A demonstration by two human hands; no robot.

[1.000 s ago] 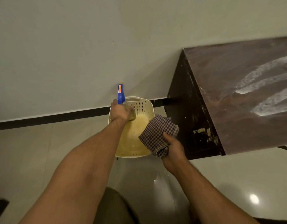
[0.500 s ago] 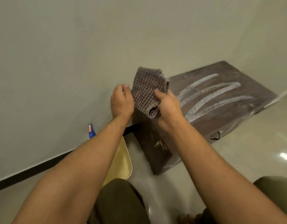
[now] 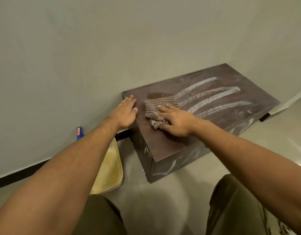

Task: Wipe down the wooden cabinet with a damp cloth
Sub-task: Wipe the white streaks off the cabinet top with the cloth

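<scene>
The wooden cabinet stood low on the floor against the wall. The checked cloth lay bunched on the cabinet's top near its left end, under the right hand. That hand's fingers were straight and spread, pressing down on the cloth rather than curled round it; most of the cloth showed at ten o'clock from the palm. At nine o'clock from the cloth the left hand rested flat on the top's corner, fingers relaxed, holding nothing. Pale streaks ran off at two o'clock. A yellow basket and a blue bottle sat at seven o'clock of the cabinet.
</scene>
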